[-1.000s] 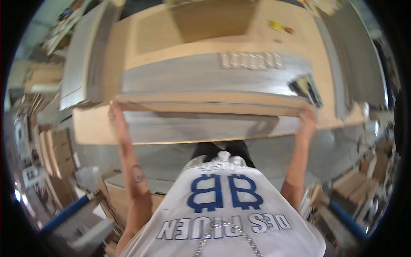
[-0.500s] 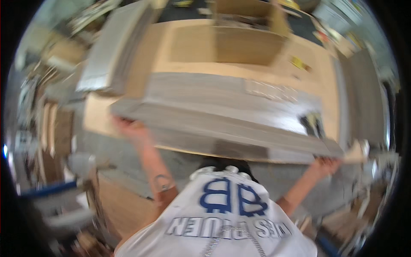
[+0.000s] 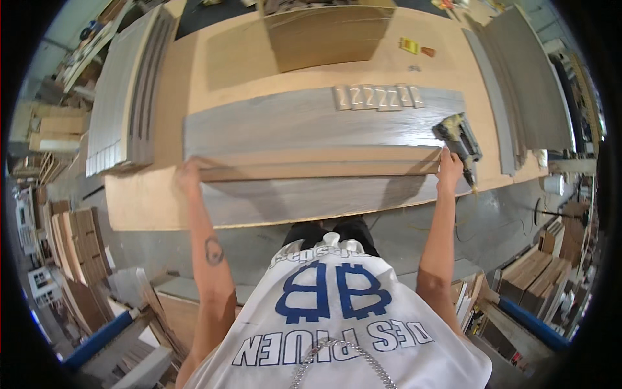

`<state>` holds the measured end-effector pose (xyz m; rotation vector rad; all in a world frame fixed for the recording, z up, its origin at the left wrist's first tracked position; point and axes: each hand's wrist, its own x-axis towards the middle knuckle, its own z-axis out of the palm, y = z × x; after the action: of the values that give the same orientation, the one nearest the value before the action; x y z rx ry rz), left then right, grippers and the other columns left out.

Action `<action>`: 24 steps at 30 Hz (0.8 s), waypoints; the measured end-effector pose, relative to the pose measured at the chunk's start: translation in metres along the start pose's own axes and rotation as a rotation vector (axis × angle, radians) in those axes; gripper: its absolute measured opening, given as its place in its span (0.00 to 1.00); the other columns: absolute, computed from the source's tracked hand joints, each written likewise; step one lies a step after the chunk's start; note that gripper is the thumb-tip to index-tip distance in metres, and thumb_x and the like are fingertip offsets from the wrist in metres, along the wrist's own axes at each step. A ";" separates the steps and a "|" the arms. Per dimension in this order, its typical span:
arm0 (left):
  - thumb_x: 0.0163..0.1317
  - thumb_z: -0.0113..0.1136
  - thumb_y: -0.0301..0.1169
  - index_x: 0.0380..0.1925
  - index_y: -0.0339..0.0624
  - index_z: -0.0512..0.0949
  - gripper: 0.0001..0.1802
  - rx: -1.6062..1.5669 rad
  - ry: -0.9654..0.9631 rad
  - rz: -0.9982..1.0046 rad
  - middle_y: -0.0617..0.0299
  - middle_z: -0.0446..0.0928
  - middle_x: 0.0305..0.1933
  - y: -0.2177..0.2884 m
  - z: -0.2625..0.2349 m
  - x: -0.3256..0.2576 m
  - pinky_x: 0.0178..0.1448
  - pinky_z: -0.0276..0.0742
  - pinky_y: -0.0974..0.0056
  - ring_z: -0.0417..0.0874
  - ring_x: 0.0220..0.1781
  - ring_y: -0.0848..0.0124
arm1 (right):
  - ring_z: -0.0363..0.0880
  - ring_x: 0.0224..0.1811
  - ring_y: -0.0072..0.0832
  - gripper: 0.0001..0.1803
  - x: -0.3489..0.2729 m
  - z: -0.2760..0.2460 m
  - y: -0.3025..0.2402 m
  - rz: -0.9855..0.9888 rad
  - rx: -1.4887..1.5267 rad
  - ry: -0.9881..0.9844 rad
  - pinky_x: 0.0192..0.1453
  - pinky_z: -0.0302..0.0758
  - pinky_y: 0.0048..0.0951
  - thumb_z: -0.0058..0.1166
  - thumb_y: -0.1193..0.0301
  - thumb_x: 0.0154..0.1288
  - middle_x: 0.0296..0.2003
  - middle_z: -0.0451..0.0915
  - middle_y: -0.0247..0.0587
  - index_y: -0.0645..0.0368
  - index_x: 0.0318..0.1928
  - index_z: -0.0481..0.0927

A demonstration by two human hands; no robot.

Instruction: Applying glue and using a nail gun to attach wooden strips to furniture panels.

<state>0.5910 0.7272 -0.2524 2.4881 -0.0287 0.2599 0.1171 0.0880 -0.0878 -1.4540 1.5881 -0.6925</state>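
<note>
Both my hands hold a long narrow board by its ends, my left hand at one and my right hand at the other. Two raw tan bands split by a thin grey line show on it. It lies across a wide grey wood-grain panel; whether it rests on the panel or hovers just above, I cannot tell. Close beside my right hand, a nail gun lies on the panel. Along the panel's far edge sit several small flat blocks with pale squiggles on top.
The tan worktable carries a cardboard box at the back. Stacked grey boards stand on the left, more grey panels on the right. A small yellow packet lies toward the back right. Wood offcuts crowd the lower left.
The long board has been turned: its grey faces showed before, its raw tan side shows now. Both hands have moved farther over the panel with it, and the board sits straighter.
</note>
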 end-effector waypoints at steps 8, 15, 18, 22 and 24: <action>0.68 0.62 0.33 0.54 0.32 0.78 0.19 -0.999 0.057 -0.358 0.54 0.81 0.58 0.163 -0.082 -0.028 0.66 0.71 0.59 0.80 0.55 0.68 | 0.76 0.51 0.20 0.16 -0.006 0.002 0.023 -0.062 0.612 -0.043 0.58 0.71 0.26 0.62 0.71 0.70 0.48 0.80 0.32 0.60 0.56 0.78; 0.65 0.57 0.22 0.71 0.37 0.64 0.33 -0.530 -0.254 0.090 0.56 0.72 0.70 0.108 -0.080 -0.074 0.67 0.70 0.63 0.75 0.65 0.68 | 0.75 0.60 0.25 0.20 -0.021 -0.020 0.090 -0.284 0.324 -0.207 0.65 0.69 0.27 0.50 0.77 0.73 0.62 0.78 0.41 0.69 0.63 0.72; 0.62 0.58 0.21 0.72 0.39 0.64 0.36 -0.440 -0.339 0.032 0.55 0.71 0.72 0.131 -0.087 -0.075 0.68 0.71 0.58 0.74 0.68 0.61 | 0.75 0.60 0.26 0.24 -0.025 -0.025 0.078 -0.283 0.231 -0.231 0.67 0.69 0.31 0.55 0.78 0.68 0.63 0.77 0.41 0.62 0.65 0.73; 0.54 0.70 0.26 0.66 0.37 0.71 0.36 0.118 -0.491 0.623 0.49 0.73 0.68 0.149 -0.109 -0.036 0.67 0.72 0.51 0.77 0.63 0.49 | 0.76 0.62 0.40 0.32 -0.049 -0.022 0.007 -0.876 -0.576 -0.396 0.68 0.70 0.42 0.67 0.73 0.59 0.61 0.79 0.42 0.53 0.65 0.74; 0.52 0.74 0.28 0.62 0.35 0.74 0.36 0.211 -0.675 0.770 0.46 0.75 0.66 0.157 -0.107 -0.021 0.68 0.72 0.49 0.77 0.61 0.46 | 0.75 0.63 0.43 0.33 -0.037 -0.020 -0.003 -0.898 -0.756 -0.475 0.67 0.70 0.46 0.69 0.71 0.56 0.58 0.79 0.43 0.53 0.64 0.74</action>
<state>0.5384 0.6647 -0.0795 2.5392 -1.2956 -0.2956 0.0996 0.1208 -0.0674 -2.7026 0.7744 -0.1386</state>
